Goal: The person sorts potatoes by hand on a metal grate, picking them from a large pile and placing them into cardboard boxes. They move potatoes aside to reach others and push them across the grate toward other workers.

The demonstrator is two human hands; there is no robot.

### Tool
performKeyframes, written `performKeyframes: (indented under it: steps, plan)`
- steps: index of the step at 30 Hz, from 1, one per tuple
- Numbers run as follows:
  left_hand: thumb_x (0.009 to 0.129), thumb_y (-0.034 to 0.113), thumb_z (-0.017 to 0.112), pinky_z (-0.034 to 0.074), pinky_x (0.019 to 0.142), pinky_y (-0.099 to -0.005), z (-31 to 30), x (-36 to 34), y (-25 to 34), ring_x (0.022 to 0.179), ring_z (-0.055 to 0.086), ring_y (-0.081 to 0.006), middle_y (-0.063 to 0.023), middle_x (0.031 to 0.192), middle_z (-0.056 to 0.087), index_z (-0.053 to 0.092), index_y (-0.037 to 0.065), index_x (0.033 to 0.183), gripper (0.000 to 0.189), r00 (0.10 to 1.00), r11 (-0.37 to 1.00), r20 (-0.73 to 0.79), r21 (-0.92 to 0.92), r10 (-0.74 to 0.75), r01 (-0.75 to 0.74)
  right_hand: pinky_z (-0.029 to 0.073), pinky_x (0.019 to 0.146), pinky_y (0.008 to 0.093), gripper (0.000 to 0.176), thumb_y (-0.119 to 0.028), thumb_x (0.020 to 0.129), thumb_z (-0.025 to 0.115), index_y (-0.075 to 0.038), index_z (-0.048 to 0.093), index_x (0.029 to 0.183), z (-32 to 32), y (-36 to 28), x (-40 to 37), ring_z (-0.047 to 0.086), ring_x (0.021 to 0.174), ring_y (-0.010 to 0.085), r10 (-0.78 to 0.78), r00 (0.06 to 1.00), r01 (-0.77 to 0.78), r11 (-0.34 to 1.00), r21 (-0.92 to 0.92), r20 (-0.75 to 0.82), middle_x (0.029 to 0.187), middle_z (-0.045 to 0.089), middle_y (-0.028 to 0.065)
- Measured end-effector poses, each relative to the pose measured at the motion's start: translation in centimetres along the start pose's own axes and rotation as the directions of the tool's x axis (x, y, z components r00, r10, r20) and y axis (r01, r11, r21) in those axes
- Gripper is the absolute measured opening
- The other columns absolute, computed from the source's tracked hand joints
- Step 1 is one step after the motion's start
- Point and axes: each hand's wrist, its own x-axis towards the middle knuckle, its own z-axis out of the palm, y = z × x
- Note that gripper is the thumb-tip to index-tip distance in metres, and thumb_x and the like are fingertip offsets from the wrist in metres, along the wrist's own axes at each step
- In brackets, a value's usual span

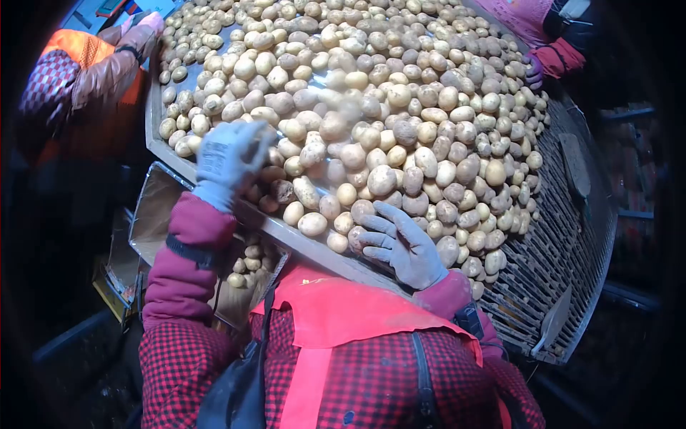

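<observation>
Many potatoes (382,180) lie heaped on a metal sorting table (314,247). My left hand (230,156), in a pale grey glove, is over the table's near-left edge beside the potatoes. Its fingers are curled and blurred, and whether they hold anything is hidden. My right hand (402,245), gloved too, rests at the near edge of the heap with its palm up and fingers apart. Nothing lies in that palm, and its fingertips are close to a brownish potato (362,211).
Below the left edge stand open containers (158,207), one with several potatoes (250,266) in it. A slatted grate (550,264) runs along the right side. One co-worker's sleeve (107,75) is at upper left, another's gloved hand (534,71) at upper right.
</observation>
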Motion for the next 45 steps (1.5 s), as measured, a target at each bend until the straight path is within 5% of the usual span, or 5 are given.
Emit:
performKeyframes:
  steps: [3,16,21,34,45]
  plan:
    - [0.093,0.039,0.070,0.051,0.069,-0.0466,0.3,-1.7,3.2,0.078,0.068,-0.0322,-0.0106,0.083,0.068,0.066,0.011,0.107,0.032,0.912,0.999,0.409,0.032,0.022,-0.038,0.050,0.109,0.0454,0.056,-0.031,0.112,0.041,-0.005,0.030,0.160,-0.5,-0.2,0.5,0.057,0.133,0.0349,0.006,0.998,-0.006,1.000,0.005,0.062,0.155,0.046,0.0203]
    - [0.093,0.038,0.070,0.056,0.081,-0.0433,2.0,-1.0,5.3,0.093,0.073,-0.0295,-0.0146,0.102,0.076,0.070,0.014,0.125,0.040,0.846,0.889,0.398,-0.134,-0.356,0.437,0.048,0.111,0.0469,0.062,-0.008,0.105,0.049,-0.001,0.025,0.162,-4.2,0.7,2.1,0.052,0.137,0.0380,-0.002,0.938,-0.155,0.891,0.426,0.345,0.155,0.045,0.0236]
    - [0.098,0.006,0.064,0.062,0.087,-0.0366,-2.5,-5.8,7.1,0.107,0.068,-0.0211,-0.0096,0.123,0.068,0.051,0.005,0.148,0.052,0.685,-0.406,0.513,-0.852,-0.518,0.332,0.047,0.112,0.0519,0.059,-0.021,0.109,0.046,-0.002,0.027,0.161,-3.6,0.4,2.1,0.051,0.138,0.0403,-0.013,0.914,-0.195,0.862,0.467,0.406,0.156,0.043,0.0239]
    - [0.084,0.018,0.084,0.057,0.085,-0.0313,-5.0,-18.7,7.4,0.096,0.070,-0.0196,-0.0109,0.112,0.071,0.065,0.003,0.131,0.053,0.533,0.588,-0.272,-0.520,-0.801,0.619,0.045,0.113,0.0571,0.061,-0.036,0.110,0.044,-0.012,0.027,0.164,-4.3,0.8,2.6,0.044,0.144,0.0435,0.044,0.933,-0.150,0.949,0.276,0.356,0.162,0.035,0.0237]
    - [0.084,0.014,0.085,0.054,0.094,-0.0312,-7.1,-28.2,8.3,0.104,0.067,-0.0178,-0.0108,0.115,0.068,0.066,0.002,0.124,0.046,0.491,0.646,-0.429,-0.391,-0.758,0.656,0.058,0.100,0.0512,0.062,-0.039,0.110,0.045,-0.008,0.029,0.162,0.9,0.2,3.0,0.059,0.128,0.0424,0.011,0.969,-0.047,0.989,0.138,0.245,0.152,0.047,0.0250]
